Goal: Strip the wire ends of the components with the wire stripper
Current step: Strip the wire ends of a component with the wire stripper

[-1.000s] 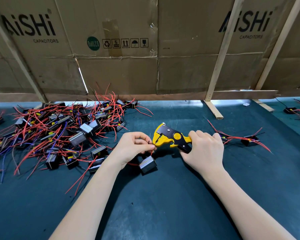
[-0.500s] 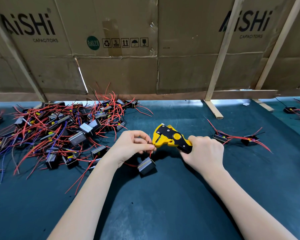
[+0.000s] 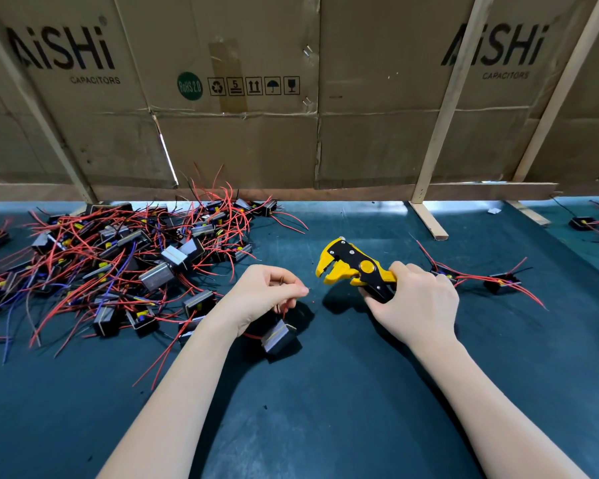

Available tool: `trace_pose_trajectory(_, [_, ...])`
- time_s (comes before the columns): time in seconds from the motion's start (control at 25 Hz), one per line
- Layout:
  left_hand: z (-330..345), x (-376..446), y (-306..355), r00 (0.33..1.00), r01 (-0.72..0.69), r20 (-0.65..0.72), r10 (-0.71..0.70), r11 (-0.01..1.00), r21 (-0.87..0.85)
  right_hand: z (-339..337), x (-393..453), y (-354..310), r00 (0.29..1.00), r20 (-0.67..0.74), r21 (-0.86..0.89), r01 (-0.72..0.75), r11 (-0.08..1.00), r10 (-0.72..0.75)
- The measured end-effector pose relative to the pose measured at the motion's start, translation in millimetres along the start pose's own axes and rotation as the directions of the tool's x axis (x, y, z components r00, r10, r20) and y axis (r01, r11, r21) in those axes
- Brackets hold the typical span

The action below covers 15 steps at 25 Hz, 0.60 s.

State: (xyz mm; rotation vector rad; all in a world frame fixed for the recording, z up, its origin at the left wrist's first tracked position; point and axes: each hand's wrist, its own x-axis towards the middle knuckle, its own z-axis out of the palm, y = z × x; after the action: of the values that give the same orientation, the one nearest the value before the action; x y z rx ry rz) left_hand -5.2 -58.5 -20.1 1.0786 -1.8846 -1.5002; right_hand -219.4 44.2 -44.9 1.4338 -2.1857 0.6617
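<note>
My left hand (image 3: 263,295) pinches the red wires of a small black component (image 3: 278,337), which hangs just below the hand above the dark green mat. My right hand (image 3: 415,302) grips the handles of the yellow and black wire stripper (image 3: 351,267). The stripper's jaws gape and point left toward my left fingertips, a short gap apart from the wire ends. A large heap of like components with red and blue wires (image 3: 118,267) lies to the left. Two components with red wires (image 3: 498,281) lie to the right, behind my right hand.
A cardboard wall (image 3: 239,133) braced by wooden slats (image 3: 429,216) closes off the far edge of the mat. More components (image 3: 583,223) lie at the far right. Tiny bits of stripped insulation dot the mat (image 3: 325,409) between my hands.
The stripper's jaws were closed on the wire ends by my left fingers. Now the jaws gape and the tool has drawn back to the right, off the wires.
</note>
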Motion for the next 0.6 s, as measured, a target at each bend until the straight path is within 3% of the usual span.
trace_pose_trajectory(0.36, [1,-1,1,0.994,-0.006,-0.11,0.016,0.996,0.088,-1,-1,-1,0.999,0.044,0.016,-0.018,1.0,0.017])
trace_pose_trajectory(0.48, [-15,-7,-1,0.996,0.037,-0.093,-0.007,0.945,0.326,-3,-2,-4,0.995,0.059,0.082,-0.082,0.993,0.078])
trace_pose_trajectory(0.6, [-25,-9,-3,0.996,0.035,-0.087,0.028,0.76,0.649,-4,-1,-7,0.974,0.142,0.238,-0.205,0.949,0.174])
